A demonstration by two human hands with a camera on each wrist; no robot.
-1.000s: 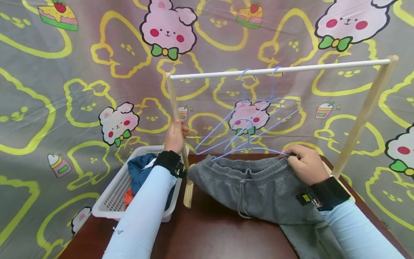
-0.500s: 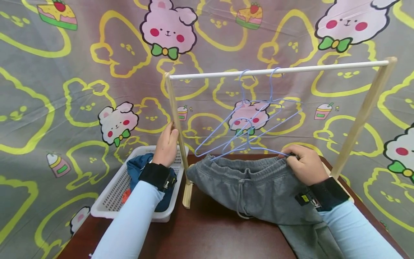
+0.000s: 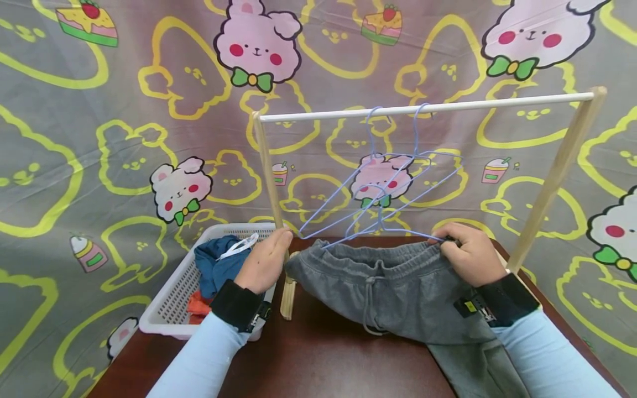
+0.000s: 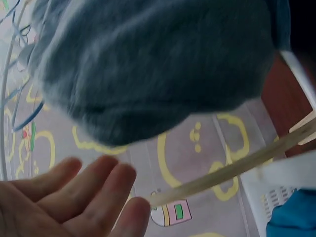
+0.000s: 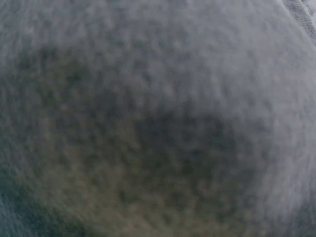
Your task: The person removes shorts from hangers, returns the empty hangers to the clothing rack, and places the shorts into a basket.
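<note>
Grey drawstring sweatpants [image 3: 398, 293] hang from a blue-purple hanger [image 3: 381, 224], whose lower arms reach into the waistband. My right hand [image 3: 470, 254] grips the waistband together with the hanger's right end. Blurred grey cloth fills the right wrist view. In front of the rack's left post, my left hand [image 3: 266, 260] is beside the left end of the waistband. The left wrist view shows that hand's fingers [image 4: 98, 192] extended and holding nothing, just below the bulging cloth of the sweatpants [image 4: 158, 64].
A wooden rack with a white rail [image 3: 328, 115] stands on the dark table [image 3: 343, 365]. Two more hangers [image 3: 418, 155] hang from the rail, behind the sweatpants. On the left, a white basket [image 3: 164, 329] holds blue and orange clothes. A cartoon-patterned curtain [image 3: 124, 182] covers the back.
My left hand has let go of the rack's left post, swung left over the basket, then come down and right toward the waistband. The right hand and sweatpants stay nearly still.
</note>
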